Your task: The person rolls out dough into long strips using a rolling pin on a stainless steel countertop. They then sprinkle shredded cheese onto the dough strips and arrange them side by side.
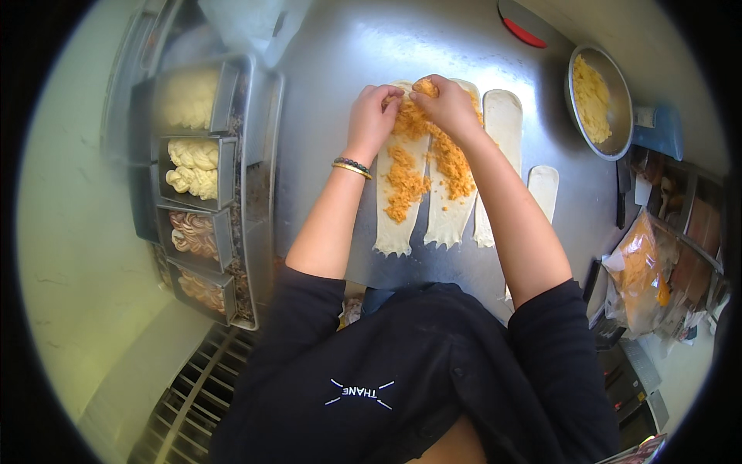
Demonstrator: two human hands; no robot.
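Note:
Long flattened strips of pale dough lie side by side on the steel worktop (324,226). Crumbly orange filling (406,182) is scattered along the left strip (393,239) and the middle strip (445,227). My right hand (455,107) grips a clump of the filling over the far ends of these two. At the left strip's far end, my left hand (371,116) pinches a smaller bit of filling. A third strip (503,113) shows no filling on its visible part; my right forearm hides some of it. Farther right is a narrower strip (544,187), also partly covered by that arm.
Loaf tins (227,168) of braided dough stand on a tray (252,243) at left. On the right are a metal bowl (623,124) of yellow mash, a black-handled knife (621,200) and a plastic bag (637,267) of orange crumbs. A red-edged tool (524,33) lies at the back.

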